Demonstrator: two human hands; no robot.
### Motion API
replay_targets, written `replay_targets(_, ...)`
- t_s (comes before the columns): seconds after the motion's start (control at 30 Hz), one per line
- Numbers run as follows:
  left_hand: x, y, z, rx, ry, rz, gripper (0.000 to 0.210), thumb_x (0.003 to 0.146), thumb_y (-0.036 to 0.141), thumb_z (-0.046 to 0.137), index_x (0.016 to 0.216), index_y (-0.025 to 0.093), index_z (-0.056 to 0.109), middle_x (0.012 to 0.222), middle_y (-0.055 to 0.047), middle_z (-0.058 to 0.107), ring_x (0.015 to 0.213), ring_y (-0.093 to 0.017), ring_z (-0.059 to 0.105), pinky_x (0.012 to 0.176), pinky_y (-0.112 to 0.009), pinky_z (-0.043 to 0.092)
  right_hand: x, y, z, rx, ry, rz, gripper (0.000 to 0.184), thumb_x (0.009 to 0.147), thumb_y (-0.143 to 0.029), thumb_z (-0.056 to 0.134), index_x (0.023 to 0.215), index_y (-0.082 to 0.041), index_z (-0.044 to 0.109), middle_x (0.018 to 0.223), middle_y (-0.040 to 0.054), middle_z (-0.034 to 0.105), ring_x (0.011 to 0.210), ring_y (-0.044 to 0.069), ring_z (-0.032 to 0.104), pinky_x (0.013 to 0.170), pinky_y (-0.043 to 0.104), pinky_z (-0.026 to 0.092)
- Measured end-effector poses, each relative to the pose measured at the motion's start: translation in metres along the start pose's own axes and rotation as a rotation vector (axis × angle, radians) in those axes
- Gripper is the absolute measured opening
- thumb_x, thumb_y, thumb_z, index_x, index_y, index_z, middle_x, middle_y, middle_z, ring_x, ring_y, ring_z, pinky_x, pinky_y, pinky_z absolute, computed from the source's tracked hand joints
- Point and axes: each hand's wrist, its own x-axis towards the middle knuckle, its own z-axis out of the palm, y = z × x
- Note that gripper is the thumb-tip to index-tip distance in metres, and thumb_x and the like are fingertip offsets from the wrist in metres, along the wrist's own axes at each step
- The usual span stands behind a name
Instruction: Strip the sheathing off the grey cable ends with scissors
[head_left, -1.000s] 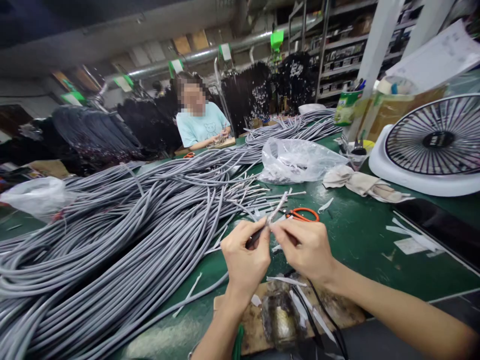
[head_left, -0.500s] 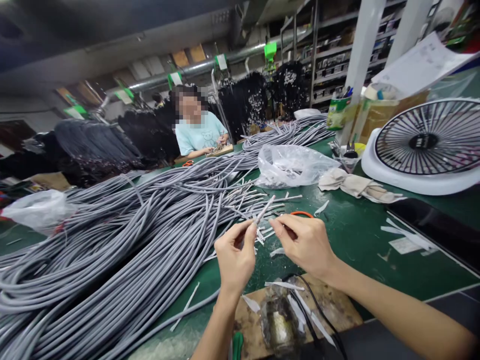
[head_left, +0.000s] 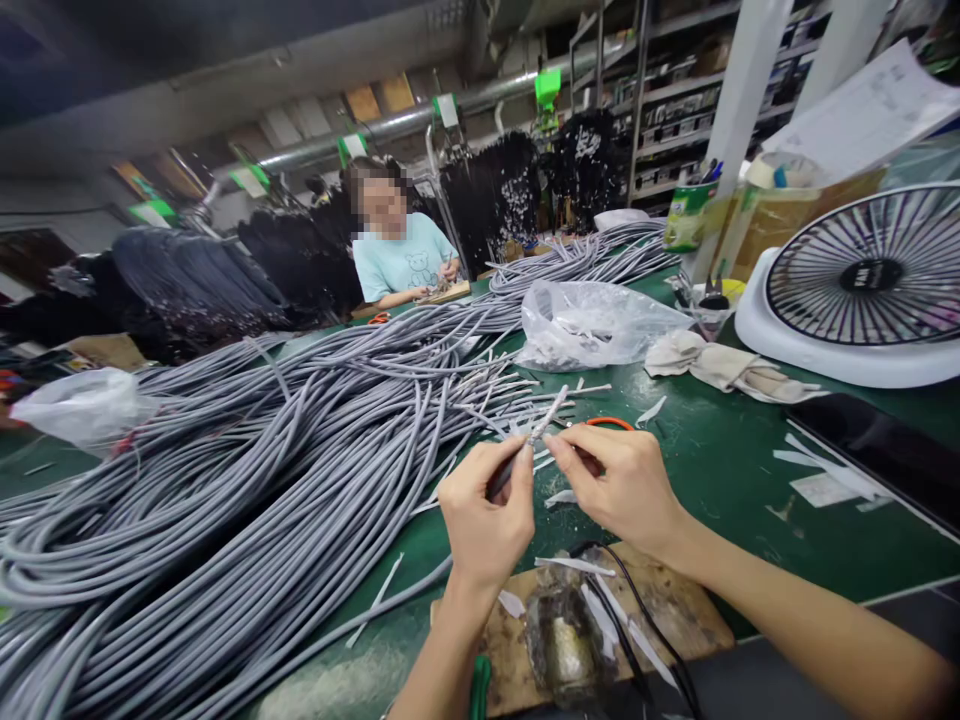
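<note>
Pinched between the thumb and fingers of my left hand (head_left: 489, 512) is a grey cable, whose stripped, whitish end (head_left: 553, 405) points up and away from me. Close beside that end, the fingertips of my right hand (head_left: 626, 485) are pressed together. Whatever they may hold is too small to make out. Just beyond my hands, a large bundle of grey cables (head_left: 300, 480) covers the left and middle of the green table (head_left: 720, 480), many of its whitish ends facing my hands. Orange scissor handles (head_left: 609, 423) show behind my right hand.
Below my hands, a stained wooden board (head_left: 686, 610) bears a grimy metal block (head_left: 562, 635), black cords and white strips. Rightward are a white fan (head_left: 832, 360), a glove (head_left: 731, 365) and a black phone-like slab (head_left: 885, 450). A plastic bag (head_left: 600, 325) lies ahead; a person (head_left: 409, 255) sits opposite.
My right fingertips have come closer to the cable's stripped end. Both hands sit slightly further right in the picture, and the whole view has shifted a little.
</note>
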Motion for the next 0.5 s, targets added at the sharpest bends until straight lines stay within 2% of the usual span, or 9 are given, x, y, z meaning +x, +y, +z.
replay_targets(0.13, 0.0, 0.004, 0.0, 0.12, -0.047, 0.03, 0.015, 0.079, 0.02, 0.053, 0.086, 0.015, 0.066, 0.069, -0.003, 0.06, 0.056, -0.01, 0.05, 0.053, -0.022, 0.038, 0.002, 0.003, 0.002, 0.138, -0.08, 0.042, 0.033, 0.086, -0.029, 0.046, 0.058, -0.015, 0.056, 0.046, -0.0041, 0.045, 0.041, 0.006, 0.035, 0.045, 0.021, 0.025)
replay_targets(0.23, 0.001, 0.0, 0.001, 0.069, -0.061, -0.057, 0.019, 0.081, 0.024, 0.051, 0.084, 0.015, 0.067, 0.065, -0.002, 0.059, 0.054, -0.01, 0.049, 0.052, -0.022, 0.038, -0.002, -0.003, 0.003, 0.174, -0.02, -0.026, 0.029, 0.085, -0.025, 0.046, 0.061, -0.015, 0.057, 0.048, -0.0032, 0.048, 0.043, 0.006, 0.038, 0.047, 0.021, 0.028)
replay_targets(0.33, 0.007, -0.011, 0.003, 0.047, -0.024, -0.205, 0.022, 0.079, 0.027, 0.053, 0.081, 0.013, 0.069, 0.064, -0.003, 0.061, 0.055, -0.011, 0.05, 0.051, -0.021, 0.038, -0.011, -0.02, 0.005, 0.224, 0.036, -0.322, 0.028, 0.086, -0.022, 0.044, 0.062, -0.016, 0.058, 0.049, -0.0023, 0.05, 0.044, 0.008, 0.04, 0.048, 0.023, 0.029)
replay_targets(0.4, 0.012, -0.019, 0.003, 0.002, -0.021, -0.319, 0.025, 0.078, 0.029, 0.053, 0.077, 0.011, 0.069, 0.055, -0.001, 0.055, 0.048, -0.009, 0.043, 0.045, -0.02, 0.032, -0.017, -0.029, 0.007, 0.258, -0.001, -0.559, 0.029, 0.086, -0.027, 0.044, 0.063, -0.017, 0.059, 0.046, -0.0026, 0.048, 0.043, 0.009, 0.039, 0.046, 0.024, 0.026)
replay_targets(0.43, 0.014, -0.022, 0.002, -0.065, -0.03, -0.364, 0.027, 0.078, 0.031, 0.052, 0.078, 0.01, 0.069, 0.051, 0.0, 0.05, 0.045, -0.008, 0.038, 0.042, -0.019, 0.029, -0.019, -0.031, 0.008, 0.266, -0.011, -0.562, 0.029, 0.086, -0.027, 0.044, 0.063, -0.016, 0.058, 0.045, -0.0025, 0.048, 0.042, 0.009, 0.039, 0.046, 0.024, 0.026)
replay_targets(0.5, 0.015, -0.023, 0.0, -0.241, -0.052, -0.415, 0.033, 0.08, 0.036, 0.05, 0.083, 0.009, 0.068, 0.049, 0.003, 0.04, 0.042, -0.005, 0.029, 0.039, -0.018, 0.021, -0.017, -0.027, 0.01, 0.255, -0.028, -0.339, 0.027, 0.086, -0.021, 0.043, 0.065, -0.015, 0.058, 0.049, -0.0019, 0.051, 0.044, 0.008, 0.042, 0.048, 0.022, 0.03)
